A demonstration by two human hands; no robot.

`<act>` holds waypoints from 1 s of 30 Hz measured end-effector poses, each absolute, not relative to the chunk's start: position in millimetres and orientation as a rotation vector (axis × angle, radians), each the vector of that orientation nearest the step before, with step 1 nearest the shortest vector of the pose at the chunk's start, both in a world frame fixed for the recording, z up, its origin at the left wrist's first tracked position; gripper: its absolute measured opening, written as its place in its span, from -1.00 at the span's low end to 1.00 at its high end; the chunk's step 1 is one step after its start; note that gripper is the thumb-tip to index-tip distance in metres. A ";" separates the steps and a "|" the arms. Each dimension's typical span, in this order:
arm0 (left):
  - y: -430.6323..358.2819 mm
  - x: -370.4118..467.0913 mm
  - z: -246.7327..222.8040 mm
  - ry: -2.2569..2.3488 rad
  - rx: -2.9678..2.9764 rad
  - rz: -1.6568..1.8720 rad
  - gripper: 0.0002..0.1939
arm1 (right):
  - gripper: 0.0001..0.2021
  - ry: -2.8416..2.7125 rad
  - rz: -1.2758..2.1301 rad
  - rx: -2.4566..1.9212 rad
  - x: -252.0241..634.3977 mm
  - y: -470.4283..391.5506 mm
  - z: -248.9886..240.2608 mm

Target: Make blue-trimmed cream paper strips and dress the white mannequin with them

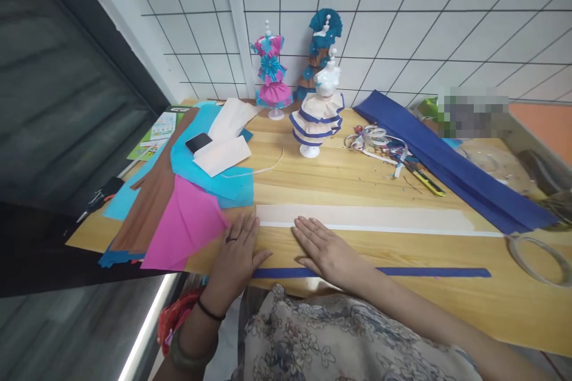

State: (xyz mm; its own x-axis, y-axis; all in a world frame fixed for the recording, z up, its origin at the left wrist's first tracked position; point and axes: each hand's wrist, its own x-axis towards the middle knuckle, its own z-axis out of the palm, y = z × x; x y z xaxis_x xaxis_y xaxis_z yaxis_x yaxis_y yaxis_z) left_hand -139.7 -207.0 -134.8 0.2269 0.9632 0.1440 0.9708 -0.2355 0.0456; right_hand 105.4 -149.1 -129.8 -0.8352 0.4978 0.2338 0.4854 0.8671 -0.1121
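Across the wooden table lies a long cream paper strip (pixel 357 217) with white tape along its near edge. My left hand (pixel 236 250) rests flat at the strip's left end, fingers stretched out, beside a pink sheet (pixel 185 223). Flat and open, my right hand (pixel 324 250) has its fingertips on the taped edge near the strip's left part. A narrow blue strip (pixel 433 272) runs below the cream one, partly hidden under my right wrist. At the right, a tape roll (pixel 538 261) lies at the end of the tape.
Small dress forms in ruffled paper stand at the back, one in cream and blue (pixel 317 116), another in pink and turquoise (pixel 270 74). A yellow cutter (pixel 426 180) lies by tangled ribbons (pixel 375 140). Dark blue paper (pixel 447 158) stretches along the right; a phone (pixel 198 143) lies on turquoise paper (pixel 183 155).
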 end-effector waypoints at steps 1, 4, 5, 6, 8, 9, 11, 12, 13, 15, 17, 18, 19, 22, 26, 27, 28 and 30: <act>-207.9 -142.2 -136.8 -1.916 -2.417 -0.227 -0.36 | -0.46 -2.795 0.081 -0.722 98.6 -148.3 -129.7; -209.9 -148.5 -140.9 -1.921 -2.426 -0.258 -0.35 | -0.44 -2.822 0.098 -0.664 79.9 -146.0 -129.6; -210.3 -150.0 -141.6 -1.920 -2.434 -0.274 -0.34 | -0.44 -2.832 0.099 -0.651 74.2 -145.2 -129.5; -210.6 -151.3 -142.1 -1.922 -2.441 -0.292 -0.34 | -0.44 -2.840 0.099 -0.637 68.7 -144.4 -129.2; -210.9 -153.4 -142.5 -1.936 -2.448 -0.327 -0.35 | -0.43 -2.852 0.104 -0.608 57.9 -143.0 -128.2; -211.0 -154.3 -142.8 -1.945 -2.450 -0.343 -0.35 | -0.42 -2.859 0.107 -0.592 52.6 -142.4 -127.4; -211.1 -155.8 -143.5 -1.961 -2.452 -0.375 -0.36 | -0.40 -2.874 0.114 -0.562 42.0 -141.5 -125.8; -211.2 -156.5 -143.9 -1.970 -2.455 -0.388 -0.37 | -0.39 -2.881 0.120 -0.549 36.8 -141.3 -125.3; -211.3 -157.0 -144.3 -1.976 -2.461 -0.400 -0.37 | -0.37 -2.887 0.128 -0.540 31.9 -141.1 -125.0; -211.6 -157.8 -144.9 -1.985 -2.467 -0.423 -0.39 | -0.34 -2.895 0.150 -0.527 23.2 -140.9 -124.9; -211.9 -158.2 -144.9 -1.994 -2.462 -0.441 -0.40 | -0.30 -2.895 0.188 -0.528 17.4 -140.0 -124.2; -212.0 -158.3 -144.7 -1.997 -2.460 -0.449 -0.40 | -0.30 -2.891 0.220 -0.533 16.1 -139.3 -123.1; -212.1 -158.4 -144.3 -2.000 -2.460 -0.456 -0.40 | -0.31 -2.883 0.258 -0.541 16.0 -138.3 -121.1; -212.7 -158.3 -142.6 -2.013 -2.473 -0.475 -0.41 | -0.39 -2.833 0.380 -0.567 24.1 -135.0 -110.8; -213.5 -157.5 -140.6 -2.039 -2.474 -0.475 -0.44 | -0.51 -2.717 0.454 -0.628 49.3 -134.1 -98.6; -213.6 -157.1 -140.4 -2.043 -2.471 -0.477 -0.44 | -0.53 -2.692 0.455 -0.647 55.8 -135.0 -98.0; -213.6 -156.7 -140.5 -2.047 -2.467 -0.486 -0.44 | -0.55 -2.671 0.450 -0.662 61.3 -136.2 -98.6; -213.3 -155.9 -141.2 -2.057 -2.448 -0.528 -0.45 | -0.60 -2.635 0.433 -0.668 67.8 -138.9 -102.3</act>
